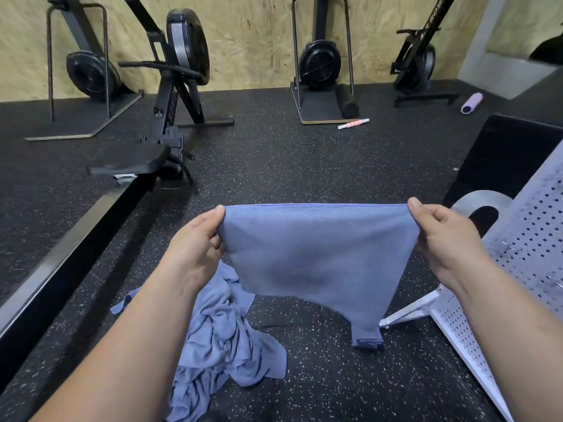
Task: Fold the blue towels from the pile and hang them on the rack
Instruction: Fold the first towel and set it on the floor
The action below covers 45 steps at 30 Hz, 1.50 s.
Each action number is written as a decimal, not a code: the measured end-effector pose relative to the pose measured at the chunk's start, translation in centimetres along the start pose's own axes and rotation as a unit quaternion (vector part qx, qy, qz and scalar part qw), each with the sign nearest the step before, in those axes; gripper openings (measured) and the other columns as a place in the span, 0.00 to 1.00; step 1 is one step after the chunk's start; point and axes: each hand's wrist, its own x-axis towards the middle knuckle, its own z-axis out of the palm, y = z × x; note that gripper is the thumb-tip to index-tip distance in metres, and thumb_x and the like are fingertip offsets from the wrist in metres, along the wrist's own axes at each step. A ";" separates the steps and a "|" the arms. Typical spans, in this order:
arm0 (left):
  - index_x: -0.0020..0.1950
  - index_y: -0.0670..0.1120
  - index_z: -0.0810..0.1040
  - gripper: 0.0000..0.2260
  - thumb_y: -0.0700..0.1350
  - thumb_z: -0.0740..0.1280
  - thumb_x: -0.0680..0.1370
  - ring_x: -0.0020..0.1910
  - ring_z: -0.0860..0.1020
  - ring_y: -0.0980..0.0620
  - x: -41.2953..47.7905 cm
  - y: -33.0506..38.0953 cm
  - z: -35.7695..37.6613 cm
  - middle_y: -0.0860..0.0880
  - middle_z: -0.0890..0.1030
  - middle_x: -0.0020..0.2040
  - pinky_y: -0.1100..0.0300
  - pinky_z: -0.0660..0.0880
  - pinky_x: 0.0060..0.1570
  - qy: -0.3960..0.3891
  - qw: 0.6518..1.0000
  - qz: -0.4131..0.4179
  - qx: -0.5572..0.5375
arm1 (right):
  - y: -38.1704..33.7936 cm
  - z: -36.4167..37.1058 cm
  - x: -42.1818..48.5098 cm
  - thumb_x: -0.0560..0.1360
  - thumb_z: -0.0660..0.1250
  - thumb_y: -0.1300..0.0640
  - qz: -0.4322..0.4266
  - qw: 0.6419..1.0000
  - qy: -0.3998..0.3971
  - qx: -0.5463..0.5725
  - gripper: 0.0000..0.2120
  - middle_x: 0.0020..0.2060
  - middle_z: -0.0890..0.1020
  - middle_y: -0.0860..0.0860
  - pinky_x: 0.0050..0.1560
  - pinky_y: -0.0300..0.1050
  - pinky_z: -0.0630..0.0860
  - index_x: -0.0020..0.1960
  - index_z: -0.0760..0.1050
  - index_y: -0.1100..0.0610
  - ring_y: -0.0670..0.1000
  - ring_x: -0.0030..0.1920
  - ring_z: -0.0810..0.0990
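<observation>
Two hands [195, 249] [441, 239] at towel's [316, 254] perhaps-doubled edge

Person, two arms in view: left forearm [122, 345] and right forearm [515, 330] bare along their whole visible length, left hand [195, 248] and right hand [441, 239] likewise bare, thumbnails [414, 203] short, plain and rounded at the tip, skin creased at knuckles and wrists.
</observation>
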 end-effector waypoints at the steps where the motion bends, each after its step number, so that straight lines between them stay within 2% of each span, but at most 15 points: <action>1: 0.56 0.47 0.83 0.04 0.45 0.72 0.82 0.50 0.83 0.51 0.0 -0.1 0.2 0.47 0.86 0.52 0.55 0.78 0.58 0.010 1.000 -0.008 0.003 | 0.2 0.1 0.0 0.79 0.75 0.46 0.003 1.000 0.013 0.007 0.15 0.40 0.80 0.56 0.47 0.51 0.74 0.48 0.83 0.59 0.52 0.40 0.75; 4: 0.51 0.48 0.83 0.02 0.44 0.75 0.80 0.44 0.81 0.49 -0.4 -1.2 1.1 0.47 0.85 0.44 0.56 0.78 0.46 0.072 0.996 -0.021 0.051 | 1.4 0.5 0.3 0.76 0.78 0.45 0.023 0.997 0.068 -0.007 0.15 0.36 0.79 0.53 0.44 0.49 0.76 0.44 0.83 0.56 0.51 0.36 0.73; 7: 0.46 0.47 0.83 0.04 0.42 0.76 0.79 0.47 0.79 0.46 -1.1 -2.8 2.3 0.43 0.83 0.46 0.51 0.78 0.50 0.117 0.990 -0.030 0.069 | 2.7 1.2 0.4 0.73 0.80 0.43 0.026 0.988 0.126 -0.090 0.14 0.31 0.79 0.51 0.41 0.48 0.74 0.43 0.86 0.55 0.51 0.32 0.73; 9: 0.44 0.46 0.82 0.05 0.42 0.75 0.80 0.43 0.79 0.47 -1.8 -3.5 3.3 0.41 0.81 0.45 0.52 0.78 0.47 0.113 0.990 -0.035 0.082 | 3.2 2.1 0.1 0.72 0.81 0.41 0.013 0.980 0.138 -0.141 0.14 0.31 0.83 0.47 0.42 0.47 0.75 0.40 0.87 0.52 0.51 0.33 0.76; 12: 0.44 0.46 0.82 0.06 0.42 0.75 0.80 0.36 0.76 0.49 -2.8 -4.2 4.8 0.41 0.79 0.44 0.58 0.76 0.39 0.078 0.990 -0.048 0.104 | 3.3 4.1 -1.1 0.72 0.80 0.41 -0.005 0.978 0.102 -0.184 0.14 0.35 0.87 0.43 0.45 0.45 0.77 0.38 0.87 0.51 0.47 0.38 0.82; 15: 0.44 0.45 0.83 0.05 0.41 0.77 0.79 0.33 0.76 0.50 -3.7 -5.1 6.0 0.43 0.82 0.40 0.59 0.78 0.35 0.050 0.990 -0.048 0.121 | 3.1 6.1 -2.6 0.74 0.80 0.45 -0.017 0.983 0.027 -0.179 0.12 0.34 0.87 0.43 0.42 0.43 0.77 0.39 0.87 0.52 0.45 0.37 0.82; 18: 0.45 0.43 0.84 0.05 0.40 0.78 0.78 0.34 0.80 0.50 -4.5 -5.9 7.1 0.45 0.83 0.37 0.59 0.82 0.37 0.033 0.991 -0.036 0.124 | 3.4 7.7 -3.8 0.76 0.79 0.50 -0.013 0.984 -0.049 -0.170 0.07 0.37 0.88 0.43 0.44 0.42 0.78 0.44 0.88 0.53 0.43 0.37 0.82; 21: 0.46 0.42 0.85 0.04 0.39 0.78 0.77 0.36 0.83 0.50 -5.2 -6.5 7.9 0.47 0.85 0.35 0.57 0.84 0.41 0.012 0.992 -0.017 0.124 | 3.5 8.7 -4.9 0.77 0.77 0.54 -0.028 0.979 -0.098 -0.178 0.03 0.42 0.89 0.44 0.44 0.34 0.77 0.49 0.88 0.53 0.40 0.42 0.86; 23: 0.47 0.42 0.86 0.02 0.39 0.78 0.78 0.38 0.84 0.50 -5.6 -6.8 8.2 0.46 0.87 0.37 0.52 0.85 0.48 -0.006 0.991 -0.004 0.135 | 3.6 9.2 -5.6 0.77 0.77 0.54 -0.057 0.972 -0.111 -0.199 0.01 0.42 0.89 0.43 0.48 0.38 0.79 0.49 0.88 0.51 0.42 0.45 0.87; 27: 0.49 0.44 0.87 0.02 0.38 0.75 0.79 0.41 0.85 0.49 -6.3 -7.3 8.6 0.44 0.89 0.42 0.49 0.84 0.53 -0.030 0.987 0.023 0.154 | 3.7 9.5 -6.4 0.76 0.78 0.52 -0.114 0.952 -0.113 -0.260 0.00 0.39 0.87 0.39 0.48 0.39 0.80 0.46 0.88 0.47 0.39 0.41 0.85; 31: 0.50 0.46 0.88 0.04 0.38 0.75 0.80 0.51 0.88 0.40 -6.4 -7.8 8.5 0.45 0.89 0.44 0.43 0.84 0.59 -0.039 0.984 0.037 0.172 | 3.6 9.6 -6.9 0.76 0.78 0.50 -0.168 0.927 -0.095 -0.322 0.00 0.38 0.86 0.36 0.45 0.35 0.78 0.46 0.88 0.45 0.37 0.40 0.84; 35: 0.48 0.48 0.89 0.05 0.41 0.74 0.80 0.53 0.87 0.41 -6.4 -8.2 8.4 0.47 0.89 0.45 0.40 0.82 0.61 -0.047 0.980 0.035 0.188 | 4.0 9.8 -7.3 0.77 0.76 0.49 -0.208 0.908 -0.066 -0.358 0.02 0.41 0.86 0.37 0.48 0.43 0.80 0.49 0.87 0.44 0.38 0.41 0.83; 38: 0.48 0.52 0.90 0.08 0.43 0.71 0.81 0.55 0.87 0.42 -6.5 -8.3 8.5 0.47 0.89 0.46 0.40 0.81 0.62 -0.054 0.979 0.036 0.194 | 4.5 9.8 -7.7 0.79 0.73 0.48 -0.239 0.893 -0.053 -0.377 0.05 0.45 0.85 0.40 0.49 0.49 0.80 0.52 0.87 0.45 0.44 0.44 0.83; 42: 0.53 0.44 0.90 0.11 0.41 0.67 0.81 0.54 0.85 0.43 -7.0 -7.8 8.8 0.37 0.87 0.53 0.46 0.80 0.63 -0.097 0.985 -0.002 0.143 | 4.6 9.8 -8.0 0.79 0.71 0.45 -0.274 0.858 -0.065 -0.430 0.09 0.47 0.82 0.42 0.50 0.52 0.79 0.55 0.85 0.46 0.49 0.51 0.80; 45: 0.58 0.41 0.87 0.13 0.39 0.63 0.81 0.55 0.86 0.45 -7.2 -6.9 8.9 0.39 0.88 0.54 0.53 0.79 0.59 -0.147 0.982 -0.041 0.112 | 4.2 9.1 -7.4 0.76 0.75 0.45 -0.270 0.853 -0.063 -0.442 0.06 0.44 0.81 0.42 0.47 0.52 0.79 0.50 0.83 0.46 0.48 0.47 0.80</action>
